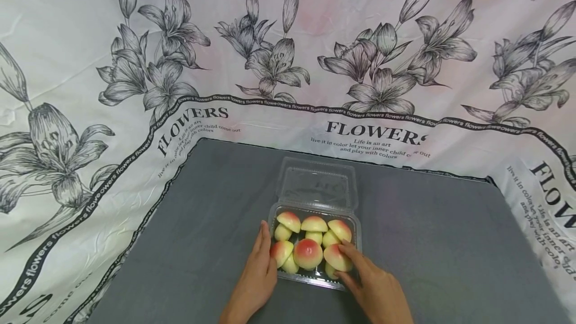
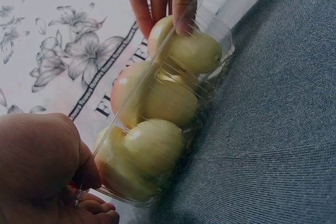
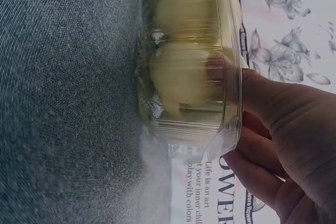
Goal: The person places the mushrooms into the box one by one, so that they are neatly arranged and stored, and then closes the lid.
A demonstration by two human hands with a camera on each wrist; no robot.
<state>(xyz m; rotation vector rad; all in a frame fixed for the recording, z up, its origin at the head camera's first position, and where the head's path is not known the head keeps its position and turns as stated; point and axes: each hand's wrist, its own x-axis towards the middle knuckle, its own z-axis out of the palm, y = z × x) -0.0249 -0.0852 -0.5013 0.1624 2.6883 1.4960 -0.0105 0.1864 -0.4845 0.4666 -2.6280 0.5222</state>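
A clear plastic clamshell box (image 1: 315, 280) sits on the grey table with its lid (image 1: 317, 184) folded back. Two rows of yellow, red-topped mushroom-shaped pieces fill it, among them a round-capped middle one (image 1: 308, 254). My left hand (image 1: 254, 274) is at the box's left side; in the left wrist view its thumb and fingers grip the rim. My right hand (image 1: 375, 284) reaches in at the front right corner and pinches the front right piece (image 1: 336, 258) between thumb and fingers. Through the wall in the right wrist view, the thumb tip meets that piece (image 3: 178, 74).
Grey cloth (image 1: 427, 239) covers the table around the box. Behind and at both sides hangs a white sheet (image 1: 270, 129) printed with flowers and lettering. The raised lid stands at the box's far side.
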